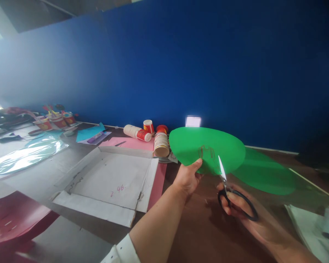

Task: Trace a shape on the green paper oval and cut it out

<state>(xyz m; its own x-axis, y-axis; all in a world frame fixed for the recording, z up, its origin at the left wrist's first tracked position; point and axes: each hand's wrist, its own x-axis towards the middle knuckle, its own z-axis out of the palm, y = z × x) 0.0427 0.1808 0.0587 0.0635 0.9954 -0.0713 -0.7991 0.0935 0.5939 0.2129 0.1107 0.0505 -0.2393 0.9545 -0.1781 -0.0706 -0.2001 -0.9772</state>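
My left hand pinches the lower edge of a round green paper sheet and holds it up above the brown table. A small pencilled outline shows on the sheet near my thumb. My right hand grips black-handled scissors, fingers through the loops. The open blades point up and touch the sheet's lower edge just right of my left thumb. A second green sheet lies flat on the table behind.
A flattened white cardboard box lies at the left on pink paper. Paper cups lie and stand near the blue wall. Decorated cups, blue paper and clear plastic sit far left. A red chair is lower left, white papers lower right.
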